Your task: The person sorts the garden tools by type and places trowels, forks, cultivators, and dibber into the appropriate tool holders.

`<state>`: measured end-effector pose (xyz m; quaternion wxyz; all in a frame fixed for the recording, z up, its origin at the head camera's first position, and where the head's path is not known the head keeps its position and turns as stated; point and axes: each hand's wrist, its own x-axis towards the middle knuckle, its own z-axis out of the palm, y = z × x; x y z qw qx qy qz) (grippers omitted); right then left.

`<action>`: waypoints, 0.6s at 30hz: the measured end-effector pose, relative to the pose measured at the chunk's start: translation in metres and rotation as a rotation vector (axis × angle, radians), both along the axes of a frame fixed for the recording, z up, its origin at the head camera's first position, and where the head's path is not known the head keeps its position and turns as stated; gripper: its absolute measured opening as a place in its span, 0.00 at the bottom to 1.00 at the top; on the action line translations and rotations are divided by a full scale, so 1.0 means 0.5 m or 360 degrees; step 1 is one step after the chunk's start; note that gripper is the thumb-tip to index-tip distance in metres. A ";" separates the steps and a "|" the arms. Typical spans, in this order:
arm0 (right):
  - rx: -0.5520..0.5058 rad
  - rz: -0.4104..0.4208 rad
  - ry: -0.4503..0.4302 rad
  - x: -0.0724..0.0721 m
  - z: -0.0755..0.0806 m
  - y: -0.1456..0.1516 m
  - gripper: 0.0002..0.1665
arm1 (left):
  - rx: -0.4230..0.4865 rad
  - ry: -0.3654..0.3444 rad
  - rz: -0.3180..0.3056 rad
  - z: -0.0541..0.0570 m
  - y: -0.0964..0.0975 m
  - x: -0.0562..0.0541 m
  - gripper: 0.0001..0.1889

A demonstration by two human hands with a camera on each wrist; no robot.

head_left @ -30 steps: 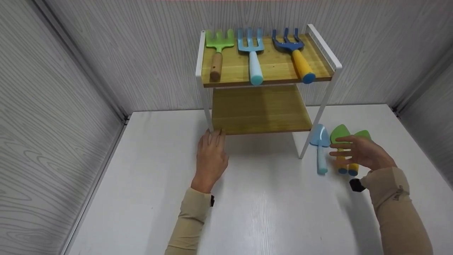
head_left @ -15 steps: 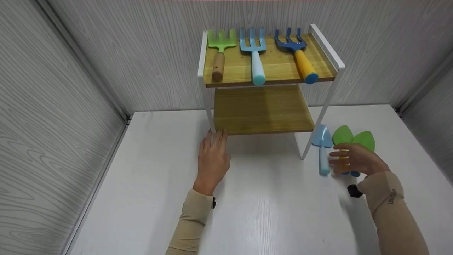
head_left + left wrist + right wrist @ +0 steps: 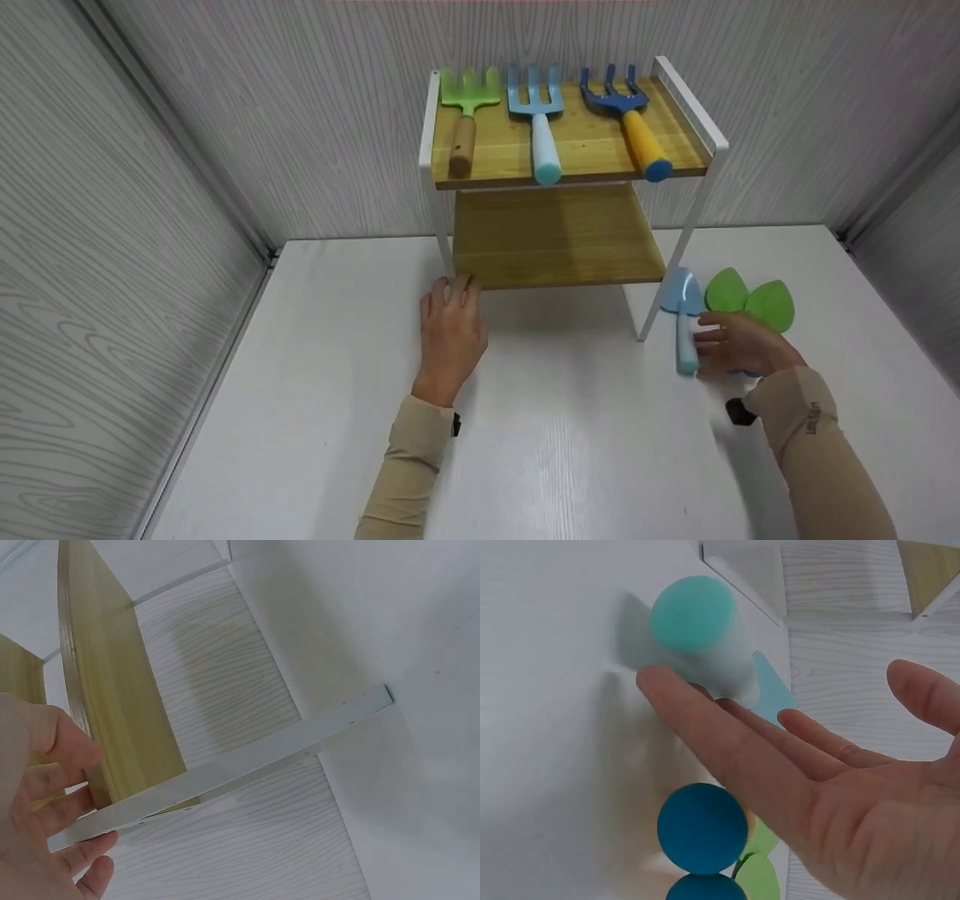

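Small dark lettering [image 3: 812,418] runs across the cuff of the right sleeve [image 3: 840,465] (too blurred to read with any certainty). The left hand [image 3: 452,337] has its grip on the white-framed rack [image 3: 699,112], fingers bent about the front left post and the near edge of the lower shelf [image 3: 559,232]. The right hand [image 3: 750,346] keeps a wide grip, fingers spread and nearly straight, just beside the handle of the light-blue trowel [image 3: 685,334]; whether they touch it I cannot tell. That trowel lies on the white surface [image 3: 570,420] just right of the rack's front right post, handle toward the person. Two green-bladed trowels [image 3: 771,306] lie to its right, blue handle ends side by side, partly under the right hand. Up on the top shelf, a green fork [image 3: 466,105], a light-blue fork [image 3: 541,127] and a dark-blue fork [image 3: 637,131] point their tines at the back wall, the last two handles reaching the front edge. Broad room stretches between the two forearms, and more left of the rack.
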<state>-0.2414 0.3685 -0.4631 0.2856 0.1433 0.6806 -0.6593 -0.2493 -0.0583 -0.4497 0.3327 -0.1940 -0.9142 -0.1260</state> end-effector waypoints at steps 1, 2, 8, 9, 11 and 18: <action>-0.0007 -0.0012 -0.0012 -0.001 -0.001 -0.003 0.43 | 0.0004 -0.0006 0.0001 -0.001 0.000 0.000 0.21; -0.0018 -0.0027 -0.0022 -0.001 -0.002 -0.006 0.43 | 0.0010 -0.0012 0.0000 -0.001 0.000 -0.001 0.21; 0.0054 -0.0090 -0.0042 -0.007 -0.004 -0.023 0.43 | 0.0069 -0.0050 -0.0050 -0.011 -0.007 -0.001 0.24; 0.0081 -0.0095 -0.0049 -0.009 -0.004 -0.025 0.44 | 0.0080 -0.0059 -0.0063 -0.013 -0.009 -0.001 0.25; 0.0139 -0.0105 -0.0068 -0.010 -0.004 -0.028 0.43 | 0.0096 -0.0081 -0.0094 -0.014 -0.011 -0.003 0.25; 0.0224 -0.0261 -0.0129 -0.014 -0.019 -0.033 0.29 | 0.0066 -0.0141 -0.0126 -0.005 -0.008 -0.015 0.26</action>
